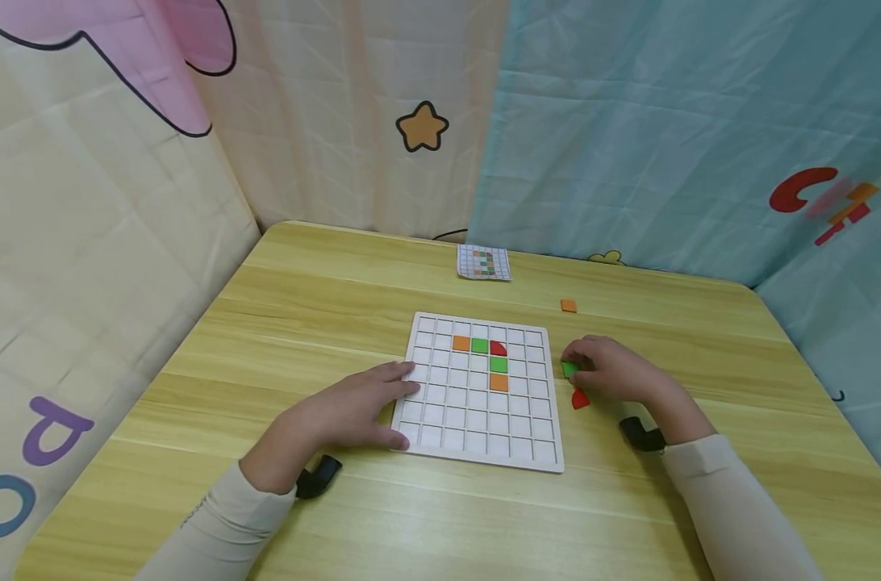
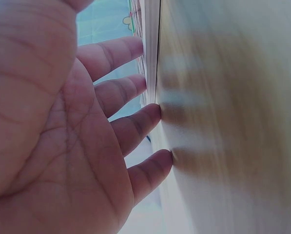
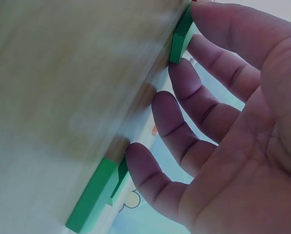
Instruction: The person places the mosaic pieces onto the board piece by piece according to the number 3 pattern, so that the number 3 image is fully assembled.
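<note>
A white grid board (image 1: 448,440) lies on the table. Along its upper part sit an orange tile (image 1: 461,344), a green tile (image 1: 479,345) and a red rounded tile (image 1: 498,349), with another green and another orange tile below the red one. My left hand (image 1: 356,403) rests at the board's left edge, fingers spread, fingertips on the rim and tabletop. Right of the board, my right hand (image 1: 615,369) pinches a loose green square tile (image 3: 182,36) between thumb and index finger. A red rounded tile (image 1: 580,399) lies just below that hand.
More green pieces (image 3: 92,196) lie by the little finger in the right wrist view, hidden under the hand from above. An orange tile (image 1: 569,306) lies farther back. A printed pattern card (image 1: 484,263) lies at the table's back edge, before the curtains (image 1: 353,161).
</note>
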A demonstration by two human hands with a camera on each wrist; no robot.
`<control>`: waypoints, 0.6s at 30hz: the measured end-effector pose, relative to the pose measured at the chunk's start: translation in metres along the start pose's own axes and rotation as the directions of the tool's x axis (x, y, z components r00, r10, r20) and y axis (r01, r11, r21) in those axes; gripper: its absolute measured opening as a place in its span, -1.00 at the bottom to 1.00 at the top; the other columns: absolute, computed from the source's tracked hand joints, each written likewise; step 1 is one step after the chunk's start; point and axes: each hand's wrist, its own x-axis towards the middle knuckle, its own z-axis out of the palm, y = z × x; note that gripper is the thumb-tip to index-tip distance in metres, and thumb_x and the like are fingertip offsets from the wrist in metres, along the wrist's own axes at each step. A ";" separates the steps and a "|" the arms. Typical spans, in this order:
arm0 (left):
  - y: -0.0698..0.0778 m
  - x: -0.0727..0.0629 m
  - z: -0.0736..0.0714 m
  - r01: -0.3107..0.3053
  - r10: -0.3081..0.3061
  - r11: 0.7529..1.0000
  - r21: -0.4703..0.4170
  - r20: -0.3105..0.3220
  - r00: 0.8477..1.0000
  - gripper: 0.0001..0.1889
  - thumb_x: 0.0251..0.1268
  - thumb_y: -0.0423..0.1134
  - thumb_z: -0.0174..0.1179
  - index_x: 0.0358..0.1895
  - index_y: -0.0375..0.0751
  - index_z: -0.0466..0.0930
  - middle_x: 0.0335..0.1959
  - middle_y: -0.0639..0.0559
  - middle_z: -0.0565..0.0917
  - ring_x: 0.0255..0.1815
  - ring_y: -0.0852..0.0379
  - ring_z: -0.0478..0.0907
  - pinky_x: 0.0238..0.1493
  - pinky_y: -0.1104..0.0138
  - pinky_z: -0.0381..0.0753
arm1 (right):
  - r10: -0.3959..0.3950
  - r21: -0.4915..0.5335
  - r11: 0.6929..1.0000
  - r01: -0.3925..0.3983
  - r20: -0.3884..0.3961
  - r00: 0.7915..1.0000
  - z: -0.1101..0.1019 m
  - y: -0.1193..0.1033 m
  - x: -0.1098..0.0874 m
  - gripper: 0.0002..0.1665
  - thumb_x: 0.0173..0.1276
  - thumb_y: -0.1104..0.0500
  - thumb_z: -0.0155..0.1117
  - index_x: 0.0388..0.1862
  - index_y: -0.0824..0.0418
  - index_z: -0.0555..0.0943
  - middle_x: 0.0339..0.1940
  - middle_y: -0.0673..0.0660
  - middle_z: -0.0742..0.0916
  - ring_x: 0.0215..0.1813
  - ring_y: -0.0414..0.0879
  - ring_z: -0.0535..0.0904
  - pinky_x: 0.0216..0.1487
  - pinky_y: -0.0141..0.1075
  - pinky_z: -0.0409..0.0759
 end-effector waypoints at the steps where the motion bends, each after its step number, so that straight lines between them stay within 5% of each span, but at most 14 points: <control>1: 0.000 0.000 0.000 0.000 0.000 1.000 -0.001 0.001 1.000 -0.18 0.14 0.11 0.42 0.46 -0.11 0.37 0.59 -0.01 0.10 0.58 -0.05 -0.03 0.48 0.07 0.10 | 0.000 -0.003 1.000 0.000 -0.001 1.000 0.000 0.000 0.000 -0.72 0.33 0.30 0.33 0.01 0.30 0.61 -0.14 0.09 0.63 -0.14 -0.02 0.48 -0.09 -0.10 0.51; 18: 0.001 0.000 0.000 -0.006 0.006 1.000 -0.008 -0.006 1.000 -0.17 0.13 0.09 0.43 0.46 -0.14 0.36 0.58 -0.04 0.12 0.57 -0.04 0.01 0.47 0.08 0.13 | 0.000 -0.021 1.000 0.000 -0.008 1.000 0.001 -0.001 -0.001 -0.70 0.33 0.27 0.36 0.03 0.29 0.62 -0.12 0.10 0.64 -0.11 -0.02 0.49 -0.08 -0.10 0.51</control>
